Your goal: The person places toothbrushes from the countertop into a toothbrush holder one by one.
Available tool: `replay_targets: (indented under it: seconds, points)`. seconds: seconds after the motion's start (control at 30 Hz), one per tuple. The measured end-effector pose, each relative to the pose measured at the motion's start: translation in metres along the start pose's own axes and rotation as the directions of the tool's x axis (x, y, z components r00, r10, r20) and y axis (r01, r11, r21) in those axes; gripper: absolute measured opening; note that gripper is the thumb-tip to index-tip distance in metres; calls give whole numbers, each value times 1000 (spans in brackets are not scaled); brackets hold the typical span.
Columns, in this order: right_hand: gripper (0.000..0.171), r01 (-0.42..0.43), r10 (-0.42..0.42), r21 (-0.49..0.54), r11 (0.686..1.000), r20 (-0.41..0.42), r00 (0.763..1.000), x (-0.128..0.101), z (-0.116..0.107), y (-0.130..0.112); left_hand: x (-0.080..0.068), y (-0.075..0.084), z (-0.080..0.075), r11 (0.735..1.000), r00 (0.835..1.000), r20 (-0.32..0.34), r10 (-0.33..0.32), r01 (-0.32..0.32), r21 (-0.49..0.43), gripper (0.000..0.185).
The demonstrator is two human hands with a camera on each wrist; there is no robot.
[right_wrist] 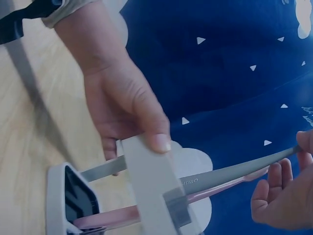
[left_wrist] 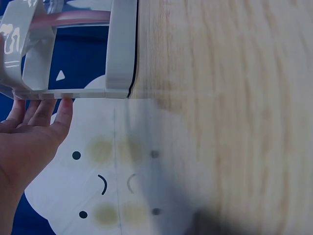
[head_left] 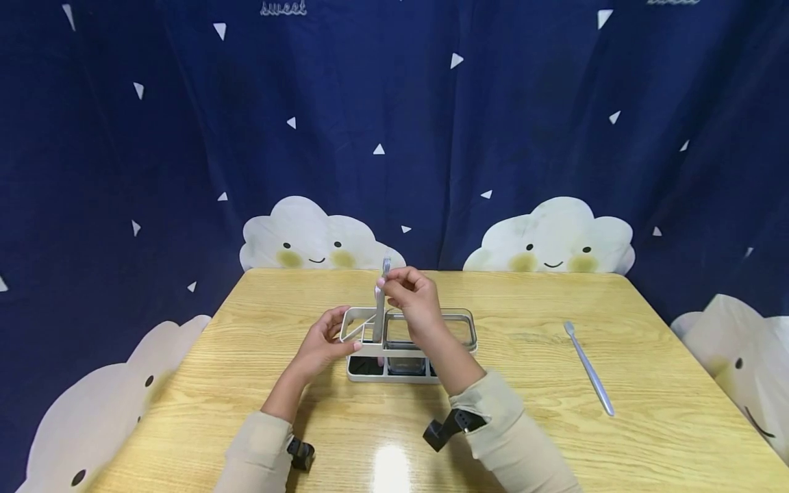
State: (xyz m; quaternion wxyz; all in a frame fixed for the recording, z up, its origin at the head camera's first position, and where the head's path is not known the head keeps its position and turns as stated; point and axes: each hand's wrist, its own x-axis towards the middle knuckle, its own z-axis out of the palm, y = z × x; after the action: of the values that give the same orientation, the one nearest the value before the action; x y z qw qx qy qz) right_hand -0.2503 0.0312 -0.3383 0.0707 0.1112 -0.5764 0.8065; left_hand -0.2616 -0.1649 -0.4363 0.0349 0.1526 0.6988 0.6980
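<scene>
Right now the right hand (head_left: 411,296) pinches the upper end of a fork (head_left: 380,301) between thumb and fingertips, keeping it upright with its lower end inside the left compartment of the white cutlery rack (head_left: 459,320), which stands near the middle of the desk (head_left: 647,424). Meanwhile the left hand (head_left: 323,342) grips the rack's left end, thumb on the rim and fingers round the side, seemingly to steady it. Another fork (head_left: 588,368) lies flat toward the desk's right edge, well apart.

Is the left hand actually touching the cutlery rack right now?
Touching. In the right wrist view the left hand grips the cutlery rack, thumb pressed on its top rail; the left wrist view shows fingertips against its end.
</scene>
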Motion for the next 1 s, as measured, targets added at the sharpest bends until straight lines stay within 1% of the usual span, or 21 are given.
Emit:
replay_targets:
  seconds: [0.2,0.37,0.53,0.73,0.87,1.0]
  points:
    - [5,24,-25,-110,994,-5,1000,-2,-3,11,0,0,0,1000,1000,11,7,-7,-28,70]
    - [8,56,-60,-234,971,-12,998,-5,-6,20,0,0,-1,1000,1000,9,6,-6,-24,70]
    - [8,61,-81,-371,926,-38,996,-10,-8,28,0,-2,0,1000,1000,0,1,-1,-20,70]
    - [7,101,-126,-496,863,-17,992,-14,-10,34,0,-2,1,1000,1000,1,3,-3,-31,69]
    - [7,127,-153,-559,819,0,988,-17,-11,38,0,-2,0,1000,1000,-1,-1,1,-31,70]
    - [8,148,-172,-586,797,15,985,-19,-12,40,0,-2,0,1000,1000,-2,-3,3,-24,70]
